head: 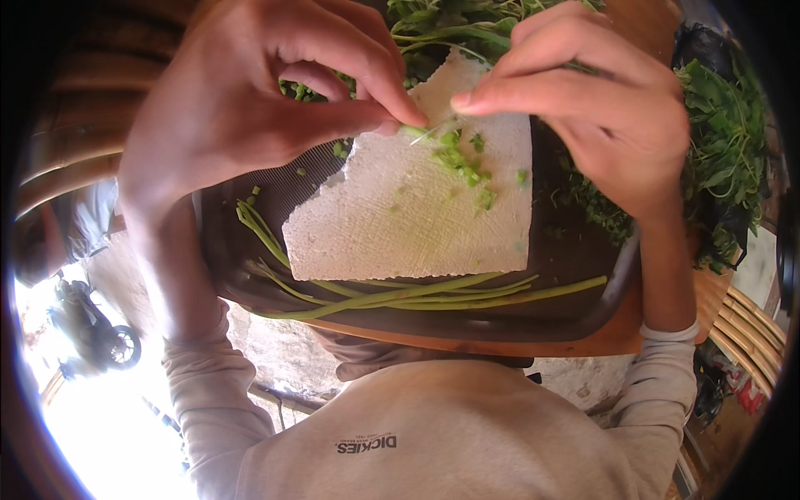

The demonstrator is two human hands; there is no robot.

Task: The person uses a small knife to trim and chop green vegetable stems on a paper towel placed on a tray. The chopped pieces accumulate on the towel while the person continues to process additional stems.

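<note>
A broken slab of white foam (pixel 406 219) lies on a dark tray (pixel 562 306), its surface scored with fine cuts. Above the slab, my left hand (pixel 300 87) pinches a thin green stem (pixel 409 130) between thumb and forefinger. Close to the stem's end, my right hand (pixel 581 94) has its thumb and fingertips together around a small thin blade (pixel 428 134), of which only a slim, blurred part shows. Chopped green stem pieces (pixel 462 164) are scattered on the foam under my right hand. Long green stems (pixel 375 300) lie on the tray along the slab's near edge.
Leafy greens (pixel 450 19) are heaped behind the slab, with more cut bits at the tray's left and right. A big bunch of leaves (pixel 719 137) rests in black plastic at the right. The tray stands on a wooden table (pixel 600 347). A motorcycle (pixel 94 331) is at lower left.
</note>
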